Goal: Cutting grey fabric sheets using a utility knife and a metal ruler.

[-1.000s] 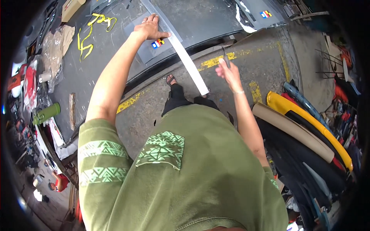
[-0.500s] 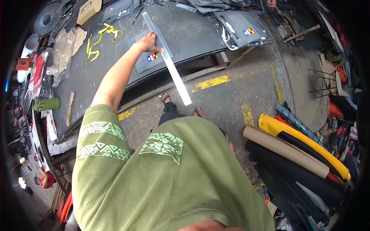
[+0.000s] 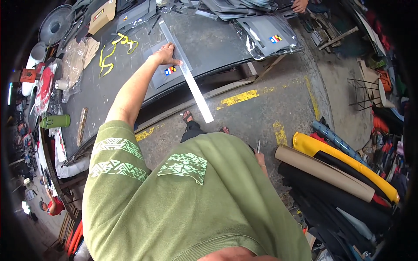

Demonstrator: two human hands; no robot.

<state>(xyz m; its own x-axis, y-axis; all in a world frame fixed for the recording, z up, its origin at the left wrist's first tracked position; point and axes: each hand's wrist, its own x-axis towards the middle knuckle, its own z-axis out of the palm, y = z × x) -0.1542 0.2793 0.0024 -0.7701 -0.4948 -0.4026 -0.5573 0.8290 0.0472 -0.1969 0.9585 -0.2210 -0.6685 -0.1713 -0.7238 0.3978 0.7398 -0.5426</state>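
My left hand lies flat with fingers stretched, over a grey sheet and against a long metal ruler. The sheet bears a small multicoloured flag-like patch and lies near the table's front edge. The ruler slants across it, its near end sticking out past the edge over the floor. Low beside my body, my right hand is closed on a tool with a pointed metal blade; its fingers are partly hidden by my shirt, and the tool's exact kind is unclear.
On the dark table lie a yellow strap, a wood strip and a green bottle. Bagged grey sheets lie at the far right. Material rolls rest on the right; another person's hand shows at the top.
My right hand and its bladed tool have come into view beside my body. My left hand stays on the sheet and ruler; the view has shifted slightly.
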